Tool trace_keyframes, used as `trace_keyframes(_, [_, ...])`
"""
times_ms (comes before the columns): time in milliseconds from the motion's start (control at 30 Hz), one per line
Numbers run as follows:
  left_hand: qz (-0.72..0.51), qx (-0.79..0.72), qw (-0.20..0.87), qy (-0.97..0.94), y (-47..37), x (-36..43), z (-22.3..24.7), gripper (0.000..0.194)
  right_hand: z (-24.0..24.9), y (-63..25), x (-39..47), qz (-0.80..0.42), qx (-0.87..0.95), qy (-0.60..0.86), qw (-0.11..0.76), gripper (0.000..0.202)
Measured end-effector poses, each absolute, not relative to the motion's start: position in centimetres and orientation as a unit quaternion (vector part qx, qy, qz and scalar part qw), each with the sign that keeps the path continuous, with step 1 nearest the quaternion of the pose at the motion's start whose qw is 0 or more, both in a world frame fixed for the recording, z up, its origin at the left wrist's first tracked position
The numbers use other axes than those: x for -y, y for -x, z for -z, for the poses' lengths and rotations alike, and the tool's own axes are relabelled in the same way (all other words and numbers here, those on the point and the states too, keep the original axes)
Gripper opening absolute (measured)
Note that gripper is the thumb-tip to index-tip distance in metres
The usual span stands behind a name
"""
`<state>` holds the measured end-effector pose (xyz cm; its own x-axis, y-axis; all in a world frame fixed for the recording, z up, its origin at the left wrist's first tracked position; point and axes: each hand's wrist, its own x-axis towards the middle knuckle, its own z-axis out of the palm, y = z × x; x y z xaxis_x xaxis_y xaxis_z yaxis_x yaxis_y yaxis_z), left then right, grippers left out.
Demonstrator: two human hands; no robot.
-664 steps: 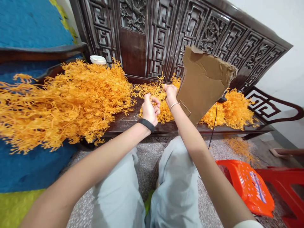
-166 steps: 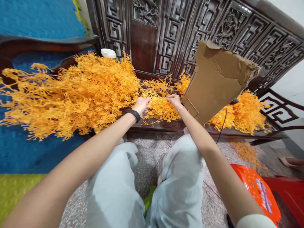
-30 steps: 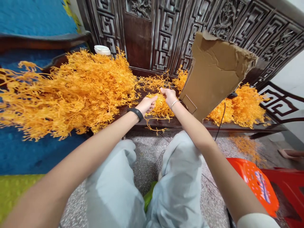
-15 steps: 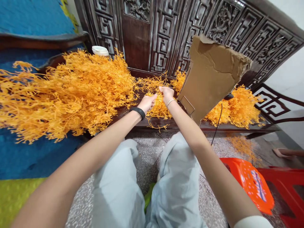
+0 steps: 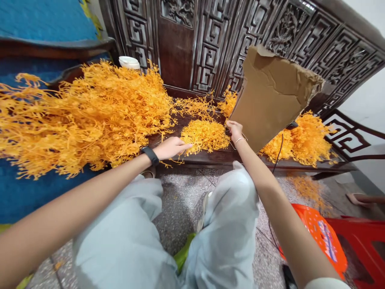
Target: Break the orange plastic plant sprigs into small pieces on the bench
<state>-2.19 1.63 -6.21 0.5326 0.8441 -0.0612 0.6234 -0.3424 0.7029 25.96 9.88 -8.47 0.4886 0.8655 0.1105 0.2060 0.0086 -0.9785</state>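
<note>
My left hand (image 5: 172, 148) is over the bench's front edge, its fingers stretched toward a small mound of orange plastic sprigs (image 5: 206, 135). Its fingertips touch the mound's near left side. My right hand (image 5: 235, 129) is closed at the right end of this mound, beside the lower left edge of a cardboard sheet (image 5: 267, 92). Whatever its curled fingers hold is hidden. A thin layer of loose orange strands (image 5: 195, 106) lies behind the mound.
A large heap of orange sprigs (image 5: 120, 116) covers the bench's left side; another pile (image 5: 313, 138) lies right. A white tub (image 5: 129, 62) stands behind the left heap. A black cable (image 5: 278, 154) hangs past the cardboard. A red stool (image 5: 323, 237) is at lower right.
My hands, close together above the mound before, have moved apart. The left went left and down and its fingers straightened; the right went right, toward the cardboard. My left knee has swung left.
</note>
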Motion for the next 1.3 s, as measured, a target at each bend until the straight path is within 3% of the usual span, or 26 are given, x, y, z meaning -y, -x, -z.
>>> trace_keyframes(367, [-0.167,-0.476,0.356,-0.787,3.4,-1.9,6.3,0.049,9.2,-22.5,-10.7,-0.308,0.541,0.631,0.463,0.004])
trace_keyframes(633, [-0.229,-0.481,0.345,-0.773,2.3,-2.5,6.1,0.042,8.5,-20.6,-10.5,-0.315,0.573,0.626,0.424,0.035])
trace_keyframes(800, [-0.213,-0.467,0.328,-0.793,2.4,-2.6,6.1,0.044,8.3,-20.9,-10.1,-0.237,0.632,0.624,0.393,0.008])
trace_keyframes(867, [-0.191,-0.457,0.322,-0.807,2.5,-2.5,6.1,0.045,8.0,-20.8,-9.7,-0.221,0.65,0.613,0.39,0.006])
trace_keyframes(933, [-0.163,-0.455,0.311,-0.818,2.5,-2.5,6.1,0.046,7.4,-20.3,-9.0,-0.246,0.658,0.587,0.402,0.003])
trace_keyframes(1100, [-0.127,-0.454,0.286,-0.835,2.2,-2.7,6.2,0.047,5.2,-17.7,-5.8,-0.402,0.712,0.442,0.368,0.024])
trace_keyframes(1300, [-0.13,-0.438,0.286,-0.842,1.6,-2.6,6.2,0.042,4.8,-15.5,-3.7,-0.401,0.768,0.372,0.333,0.029])
